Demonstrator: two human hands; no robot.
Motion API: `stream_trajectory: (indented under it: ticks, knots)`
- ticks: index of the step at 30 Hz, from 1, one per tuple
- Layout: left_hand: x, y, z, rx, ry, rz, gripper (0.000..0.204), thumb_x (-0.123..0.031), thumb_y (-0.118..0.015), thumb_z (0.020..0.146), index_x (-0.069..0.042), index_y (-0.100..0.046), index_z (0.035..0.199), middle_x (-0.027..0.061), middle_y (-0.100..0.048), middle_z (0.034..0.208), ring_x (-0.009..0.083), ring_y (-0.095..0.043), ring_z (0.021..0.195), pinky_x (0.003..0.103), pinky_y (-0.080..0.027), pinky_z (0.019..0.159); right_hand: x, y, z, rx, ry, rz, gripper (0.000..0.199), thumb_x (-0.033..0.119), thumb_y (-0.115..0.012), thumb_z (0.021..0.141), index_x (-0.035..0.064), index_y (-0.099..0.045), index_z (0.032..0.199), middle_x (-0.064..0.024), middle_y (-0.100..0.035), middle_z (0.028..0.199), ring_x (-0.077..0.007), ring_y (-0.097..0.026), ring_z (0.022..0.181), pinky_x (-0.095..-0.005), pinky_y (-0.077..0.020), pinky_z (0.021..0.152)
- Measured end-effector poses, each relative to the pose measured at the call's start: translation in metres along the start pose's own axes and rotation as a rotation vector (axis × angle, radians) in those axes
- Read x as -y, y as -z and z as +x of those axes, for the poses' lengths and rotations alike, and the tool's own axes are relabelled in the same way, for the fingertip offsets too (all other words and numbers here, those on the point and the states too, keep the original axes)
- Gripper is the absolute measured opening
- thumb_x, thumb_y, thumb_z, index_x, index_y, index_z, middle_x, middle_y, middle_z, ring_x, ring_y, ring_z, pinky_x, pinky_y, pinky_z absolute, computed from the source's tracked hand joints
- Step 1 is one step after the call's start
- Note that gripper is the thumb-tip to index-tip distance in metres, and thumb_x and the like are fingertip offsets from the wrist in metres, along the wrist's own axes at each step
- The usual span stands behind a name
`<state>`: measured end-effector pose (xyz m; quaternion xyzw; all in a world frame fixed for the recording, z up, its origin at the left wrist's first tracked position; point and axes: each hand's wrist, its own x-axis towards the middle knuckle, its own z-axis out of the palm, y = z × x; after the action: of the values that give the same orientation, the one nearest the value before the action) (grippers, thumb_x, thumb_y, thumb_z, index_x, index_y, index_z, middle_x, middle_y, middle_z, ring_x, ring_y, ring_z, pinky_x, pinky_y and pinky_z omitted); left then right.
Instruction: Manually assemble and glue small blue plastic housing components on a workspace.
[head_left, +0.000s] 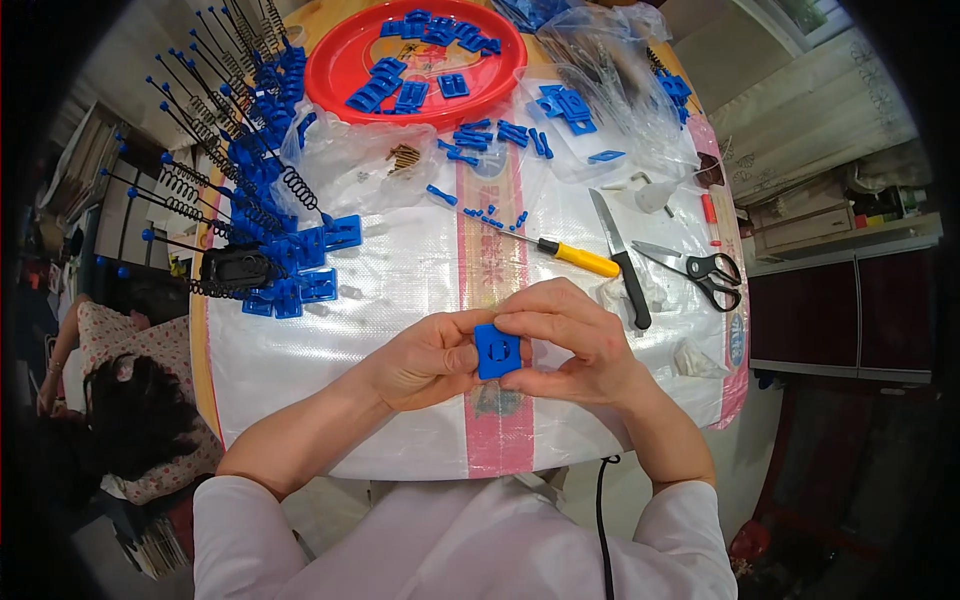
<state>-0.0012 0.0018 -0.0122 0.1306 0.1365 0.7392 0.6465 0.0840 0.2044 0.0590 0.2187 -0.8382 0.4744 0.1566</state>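
Observation:
Between both hands, over the middle of the table's near side, is a square blue plastic plate (498, 352) with a dark opening at its centre. My left hand (432, 357) pinches its left edge with thumb and fingers. On the other side, my right hand (573, 345) grips it by the top and bottom edges, fingers curled. Beyond the hands lie a yellow-handled screwdriver (582, 261), small blue plastic pegs (490, 216) and a kitchen knife (620, 255) with a black handle.
A red tray (318, 75) holding blue parts stands at the back. Blue assemblies with black springs (285, 255) crowd the left side. Scissors (712, 280), a small white bottle (655, 196), and brass screws (404, 158) on plastic lie about. Another person (150, 400) is at far left.

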Motion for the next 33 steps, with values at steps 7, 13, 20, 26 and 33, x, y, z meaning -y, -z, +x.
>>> stream_trajectory:
  ticks: [7, 13, 20, 26, 33]
  knots:
    - [-0.002, -0.008, -0.001, -0.020, -0.014, 0.019, 0.074, -0.023, -0.072, 0.090, 0.004, -0.034, 0.147, 0.0123, -0.056, 0.133, 0.0227, -0.054, 0.126, 0.039, -0.044, 0.107, 0.001, -0.001, 0.000, -0.008, -0.040, 0.029, 0.057, 0.011, -0.089, 0.064, 0.0034, -0.067, 0.115, -0.0115, -0.067, 0.111, -0.0263, -0.065, 0.096, -0.0343, -0.0532, 0.080]
    - [-0.005, -0.011, -0.002, -0.013, -0.027, 0.051, 0.073, -0.027, -0.072, 0.091, 0.004, -0.036, 0.147, 0.0125, -0.052, 0.138, 0.0226, -0.052, 0.128, 0.039, -0.043, 0.108, -0.001, -0.003, -0.005, -0.012, -0.149, 0.158, 0.064, 0.014, -0.091, 0.064, 0.0023, -0.062, 0.121, -0.0118, -0.066, 0.113, -0.0247, -0.065, 0.094, -0.0333, -0.0534, 0.080]
    - [-0.001, -0.004, -0.003, -0.011, -0.016, 0.015, 0.072, -0.025, -0.071, 0.091, 0.004, -0.036, 0.146, 0.0127, -0.051, 0.139, 0.0226, -0.052, 0.129, 0.039, -0.042, 0.109, -0.008, -0.005, -0.013, -0.008, -0.227, 0.297, 0.070, 0.006, -0.092, 0.063, -0.0001, -0.059, 0.125, -0.0146, -0.064, 0.119, -0.0175, -0.063, 0.089, -0.0296, -0.0508, 0.077]
    - [-0.006, -0.009, -0.004, -0.075, 0.009, -0.055, 0.071, -0.019, -0.073, 0.090, 0.004, -0.036, 0.146, 0.0136, -0.054, 0.136, 0.0240, -0.053, 0.129, 0.040, -0.043, 0.110, -0.012, -0.007, -0.013, -0.005, -0.193, 0.311, 0.068, 0.004, -0.088, 0.066, -0.0014, -0.058, 0.127, -0.0163, -0.063, 0.119, -0.0176, -0.062, 0.090, -0.0299, -0.0507, 0.078]
    - [-0.005, -0.008, -0.004, -0.077, 0.010, -0.039, 0.070, -0.019, -0.072, 0.090, 0.004, -0.037, 0.146, 0.0146, -0.055, 0.135, 0.0229, -0.055, 0.126, 0.039, -0.044, 0.108, -0.009, -0.007, -0.013, -0.014, -0.162, 0.279, 0.065, 0.004, -0.087, 0.068, -0.0007, -0.058, 0.126, -0.0152, -0.063, 0.119, -0.0182, -0.062, 0.092, -0.0306, -0.0507, 0.080]
